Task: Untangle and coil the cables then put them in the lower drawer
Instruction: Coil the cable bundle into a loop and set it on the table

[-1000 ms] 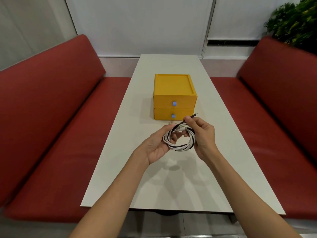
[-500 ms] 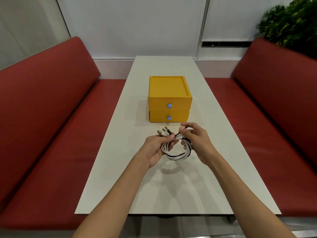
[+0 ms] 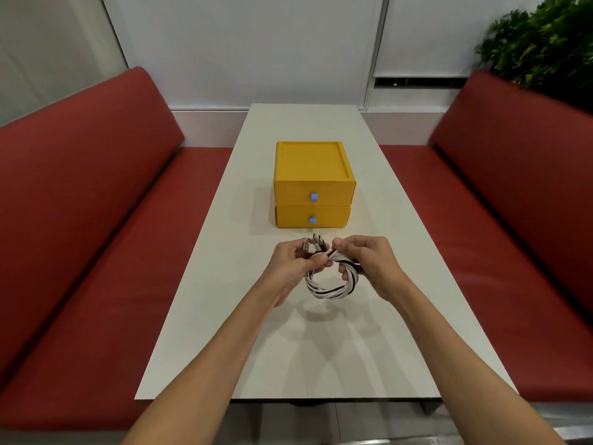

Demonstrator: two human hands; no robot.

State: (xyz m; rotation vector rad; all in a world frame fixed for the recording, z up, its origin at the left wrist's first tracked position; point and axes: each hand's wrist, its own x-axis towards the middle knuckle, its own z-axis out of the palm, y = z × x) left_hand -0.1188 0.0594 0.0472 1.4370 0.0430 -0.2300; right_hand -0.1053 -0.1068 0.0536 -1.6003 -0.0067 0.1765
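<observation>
Two bare forearms reach out over the pale surface (image 3: 321, 354). Both hands hold the cables (image 3: 327, 292), white and dark strands wound together into one small ring that hangs just above the surface and casts a shadow beneath it. The left hand (image 3: 288, 268) pinches the top of the ring between thumb and fingers, where the plug ends (image 3: 313, 245) stick up in a cluster. The right hand (image 3: 373, 266) is curled round the ring's right side, with its fingers passed through the loop. Judged from this, coiling is nearly done and stowing remains. The bundle looks light and limp but springy: the turns will tend to spread or slide apart if the grip slackens, and the stiff plugs may catch on a drawer edge. The best hold is probably across all the turns at once, near the plugs, so that one hand can carry the ring while the other is free. Just beyond the hands stands a yellow drawer unit (image 3: 309, 160). Its upper drawer (image 3: 333, 195) and lower drawer (image 3: 333, 216) are both closed, and the lower has a small blue knob (image 3: 312, 220) that must be pulled before the ring can go in. Red benches (image 3: 80, 203) flank the surface, a pale wall closes the far end, and a plant (image 3: 545, 43) stands at the far right
</observation>
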